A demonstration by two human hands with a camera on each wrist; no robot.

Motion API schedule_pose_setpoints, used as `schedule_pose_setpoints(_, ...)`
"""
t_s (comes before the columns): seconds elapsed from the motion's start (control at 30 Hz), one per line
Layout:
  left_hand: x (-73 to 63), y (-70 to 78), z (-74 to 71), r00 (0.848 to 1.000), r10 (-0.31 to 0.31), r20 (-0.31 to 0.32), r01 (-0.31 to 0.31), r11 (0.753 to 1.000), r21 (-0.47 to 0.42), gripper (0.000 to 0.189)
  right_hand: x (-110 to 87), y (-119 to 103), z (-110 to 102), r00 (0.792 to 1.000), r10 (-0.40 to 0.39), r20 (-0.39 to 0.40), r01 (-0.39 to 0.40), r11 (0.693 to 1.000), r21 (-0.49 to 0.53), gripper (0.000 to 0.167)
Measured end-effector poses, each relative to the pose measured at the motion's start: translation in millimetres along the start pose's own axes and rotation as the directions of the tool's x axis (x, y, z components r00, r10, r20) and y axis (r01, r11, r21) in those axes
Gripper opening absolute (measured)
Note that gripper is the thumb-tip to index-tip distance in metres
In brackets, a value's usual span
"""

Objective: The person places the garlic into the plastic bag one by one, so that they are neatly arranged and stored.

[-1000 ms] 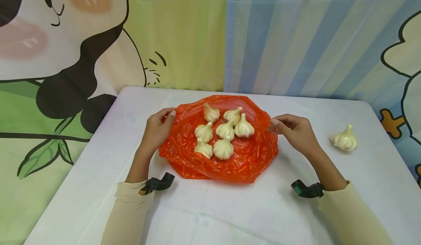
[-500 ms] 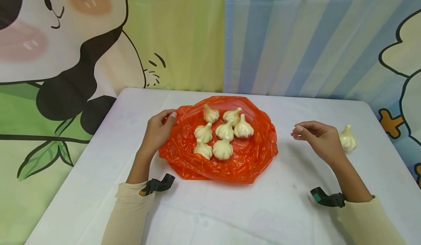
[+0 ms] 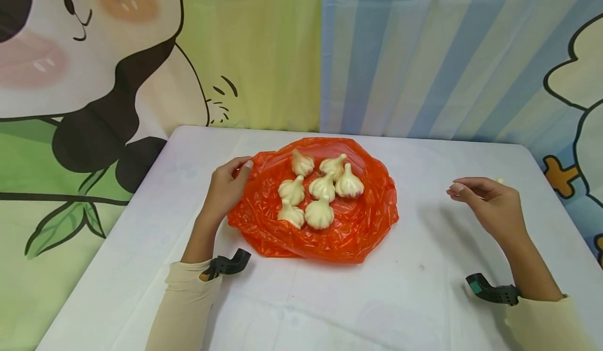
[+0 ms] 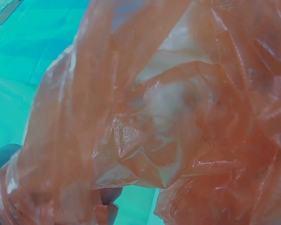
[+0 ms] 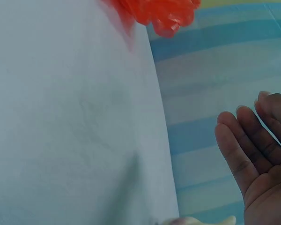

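Note:
A red plastic bag [image 3: 372, 220] lies spread wide on the table, its mouth facing up. Inside sit several pale garlic bulbs [image 3: 320, 214]. At the bag's left rim my left hand [image 3: 227, 188] pinches the plastic between thumb and fingers. The left wrist view is mostly filled by the crinkled bag [image 4: 140, 140], with the hand partly hidden behind it. My right hand [image 3: 497, 207] is above the table on the right, fingers loosely bent and holding nothing. Behind it a lone garlic bulb [image 3: 500, 180] is almost wholly hidden; a sliver of that bulb [image 5: 192, 221] shows in the right wrist view.
The white table [image 3: 301, 309] extends around the bag, with its back edge close behind the bag. A printed curtain [image 3: 264, 53] hangs past that edge. Both wrists carry a black camera mount, such as the right one [image 3: 492, 291].
My right hand has left the bag's right side and moved right, coming in front of the lone garlic bulb. The left hand, the bag and the garlic bulbs in it have stayed in place.

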State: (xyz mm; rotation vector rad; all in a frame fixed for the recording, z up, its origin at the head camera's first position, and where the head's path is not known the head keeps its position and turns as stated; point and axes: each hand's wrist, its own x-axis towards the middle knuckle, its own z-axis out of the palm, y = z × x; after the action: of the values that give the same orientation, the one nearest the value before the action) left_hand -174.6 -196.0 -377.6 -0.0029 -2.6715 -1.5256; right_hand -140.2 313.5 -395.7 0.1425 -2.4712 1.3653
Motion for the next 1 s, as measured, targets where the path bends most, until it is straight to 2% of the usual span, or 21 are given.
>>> schedule_pose_setpoints(0.33,1.1,-0.8,3.0,1.000,0.014,-0.005,-0.014,1.000,0.009,0.046,6.0,1,-26,0.993,0.075,-0.087,-0.081,0.994,-0.067,0.025)
schedule_pose_setpoints(0.5,1.3,0.1,3.8,1.000,0.008,-0.002,-0.008,1.000,0.008,0.046,6.0,7,-37,0.981,0.082,-0.176,-0.116,0.974,-0.192,0.029)
schedule_pose_setpoints(0.63,0.8,1.2,3.9,1.000,0.002,0.002,-0.002,1.000,0.004,0.046,7.4,15,-45,0.954,0.112,-0.278,-0.181,0.954,-0.237,0.029)
schedule_pose_setpoints(0.8,0.4,1.2,2.9,1.000,0.004,-0.001,-0.004,1.000,0.001,0.045,8.6,26,-55,0.902,0.209,-0.378,-0.310,0.923,-0.228,0.034)
schedule_pose_setpoints(0.9,0.4,0.5,2.1,1.000,0.006,0.002,-0.006,1.000,0.008,0.046,9.1,33,-57,0.876,0.252,-0.412,-0.366,0.903,-0.224,0.037)
schedule_pose_setpoints(1.0,0.2,0.5,1.4,1.000,0.005,0.001,-0.006,1.000,0.014,0.047,9.4,39,-57,0.860,0.333,-0.387,-0.439,0.869,-0.227,0.044)
